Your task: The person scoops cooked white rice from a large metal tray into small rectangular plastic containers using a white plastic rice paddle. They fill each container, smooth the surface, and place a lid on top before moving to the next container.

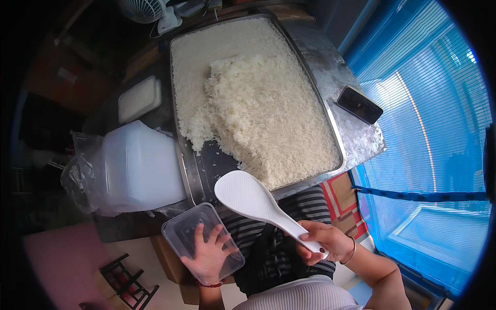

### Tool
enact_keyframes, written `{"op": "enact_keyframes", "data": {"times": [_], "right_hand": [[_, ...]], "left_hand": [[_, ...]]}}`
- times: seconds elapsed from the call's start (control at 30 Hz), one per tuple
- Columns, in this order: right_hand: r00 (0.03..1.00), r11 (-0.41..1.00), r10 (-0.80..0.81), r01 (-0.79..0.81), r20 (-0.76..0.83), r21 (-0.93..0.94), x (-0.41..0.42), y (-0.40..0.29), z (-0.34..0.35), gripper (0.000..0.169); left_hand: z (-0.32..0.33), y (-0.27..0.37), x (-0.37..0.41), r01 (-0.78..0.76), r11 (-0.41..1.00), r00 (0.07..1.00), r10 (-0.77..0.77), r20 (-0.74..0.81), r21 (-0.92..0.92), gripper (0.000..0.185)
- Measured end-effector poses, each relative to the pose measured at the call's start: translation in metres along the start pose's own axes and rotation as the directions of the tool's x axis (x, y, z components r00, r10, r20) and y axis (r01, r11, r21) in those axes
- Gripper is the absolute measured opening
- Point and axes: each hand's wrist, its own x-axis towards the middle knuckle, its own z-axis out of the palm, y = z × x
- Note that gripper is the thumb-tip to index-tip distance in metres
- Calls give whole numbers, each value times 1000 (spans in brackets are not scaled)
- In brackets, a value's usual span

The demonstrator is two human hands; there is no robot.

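My right hand (321,242) is closed round the handle of a white plastic rice paddle (248,195), whose textured blade points up and left over the near edge of the tray. Below and left of the blade, my left hand (209,254) spreads its fingers under or inside a clear plastic container (176,226), supporting it; which side of the plastic the hand is on is hard to tell. A large metal tray (337,149) full of cooked white rice (267,104) lies in front of me. Bare metal shows at its near left corner.
Left of the tray lie a stack of translucent containers (141,166) in a plastic bag (83,174) and a closed, filled container (138,99). A smartphone (360,105) rests on the metal table (321,50) at right. A fan (145,9) stands beyond. A blue sheet (418,155) hangs at right.
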Motion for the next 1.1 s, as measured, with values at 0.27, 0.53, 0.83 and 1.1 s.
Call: {"op": "enact_keyframes", "data": {"times": [0.27, 0.53, 0.83, 1.1], "right_hand": [[1000, 998, -10, 9, 19, 60, 30, 2, 16, 18], [931, 952, -306, 303, -199, -45, 89, 22, 39, 19], [832, 817, -519, 415, -197, -400, 129, 5, 34, 17], [782, 665, -604, 389, -153, -637, 133, -29, 28, 17]], "left_hand": [[-4, 4, 3, -36, 999, 999, 36, 14, 8, 90], [-3, 13, 10, -33, 997, 999, 31, 32, 63, 91], [-13, 18, -3, -72, 996, 997, 73, -13, 45, 91], [-11, 19, 2, -60, 998, 997, 59, 55, 8, 89]]}}
